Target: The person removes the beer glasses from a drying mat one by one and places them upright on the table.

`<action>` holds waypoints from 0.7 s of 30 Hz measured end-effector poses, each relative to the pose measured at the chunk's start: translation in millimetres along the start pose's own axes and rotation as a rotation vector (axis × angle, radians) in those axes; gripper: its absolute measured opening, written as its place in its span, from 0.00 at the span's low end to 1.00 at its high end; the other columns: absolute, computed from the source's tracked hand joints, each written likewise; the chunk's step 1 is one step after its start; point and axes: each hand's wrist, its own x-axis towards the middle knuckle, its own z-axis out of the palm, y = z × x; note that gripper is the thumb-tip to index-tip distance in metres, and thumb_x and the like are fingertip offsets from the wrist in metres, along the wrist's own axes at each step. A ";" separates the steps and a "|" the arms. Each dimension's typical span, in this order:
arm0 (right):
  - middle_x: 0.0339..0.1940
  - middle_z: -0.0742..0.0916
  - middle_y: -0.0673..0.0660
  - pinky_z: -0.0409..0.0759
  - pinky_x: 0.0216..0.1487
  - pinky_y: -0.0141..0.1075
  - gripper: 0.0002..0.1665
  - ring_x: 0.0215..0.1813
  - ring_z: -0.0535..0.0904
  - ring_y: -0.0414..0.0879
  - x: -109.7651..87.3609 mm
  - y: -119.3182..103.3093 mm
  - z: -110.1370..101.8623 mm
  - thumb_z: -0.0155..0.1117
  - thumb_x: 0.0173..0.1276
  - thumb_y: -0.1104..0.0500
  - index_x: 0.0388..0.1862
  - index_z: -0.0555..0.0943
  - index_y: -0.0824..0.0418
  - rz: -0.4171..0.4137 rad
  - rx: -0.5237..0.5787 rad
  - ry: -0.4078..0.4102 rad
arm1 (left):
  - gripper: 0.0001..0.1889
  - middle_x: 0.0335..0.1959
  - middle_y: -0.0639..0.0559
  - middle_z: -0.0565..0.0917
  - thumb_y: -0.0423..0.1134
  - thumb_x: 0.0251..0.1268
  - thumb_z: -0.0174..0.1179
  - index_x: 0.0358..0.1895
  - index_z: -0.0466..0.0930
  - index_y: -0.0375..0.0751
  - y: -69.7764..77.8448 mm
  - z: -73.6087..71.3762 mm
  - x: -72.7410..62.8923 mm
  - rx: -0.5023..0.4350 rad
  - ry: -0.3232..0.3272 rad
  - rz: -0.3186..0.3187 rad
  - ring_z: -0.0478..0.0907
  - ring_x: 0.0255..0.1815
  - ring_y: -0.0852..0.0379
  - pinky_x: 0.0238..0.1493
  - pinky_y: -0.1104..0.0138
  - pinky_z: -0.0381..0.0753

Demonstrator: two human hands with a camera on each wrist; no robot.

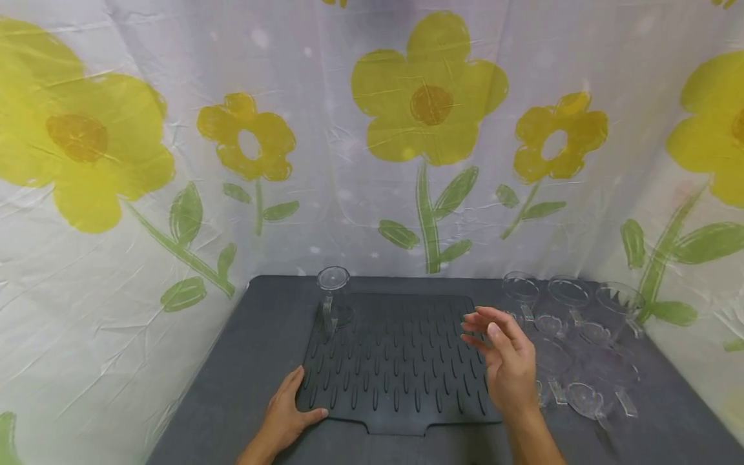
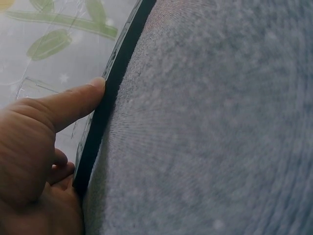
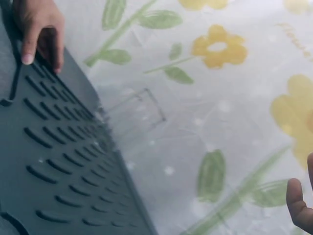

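A dark grey ribbed drying mat (image 1: 401, 361) lies flat in the middle of the table. My left hand (image 1: 285, 410) rests at its front left corner, thumb along the front edge and fingers by the left side. In the left wrist view, the left thumb (image 2: 78, 100) touches the mat's rim. One clear glass mug (image 1: 334, 300) stands upright on the mat's back left corner, its handle facing the front. My right hand (image 1: 507, 361) is raised over the mat's right side with loosely bent fingers and nothing in them.
To the right of the mat, several clear glass mugs (image 1: 566, 297) stand in two rows on the dark table (image 1: 227, 374). The right forearm partly covers the nearer row. A flowered curtain (image 1: 325, 161) hangs behind and at both sides.
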 end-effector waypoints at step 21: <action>0.50 0.79 0.75 0.80 0.49 0.53 0.19 0.51 0.77 0.59 11.6 90.6 38.8 0.53 0.77 0.58 0.56 0.74 0.71 0.244 -0.076 0.053 | 0.59 0.71 0.29 0.56 0.54 0.40 0.78 0.72 0.54 0.25 1.1 1.6 2.2 0.008 -0.008 -0.013 0.55 0.68 0.28 0.61 0.37 0.62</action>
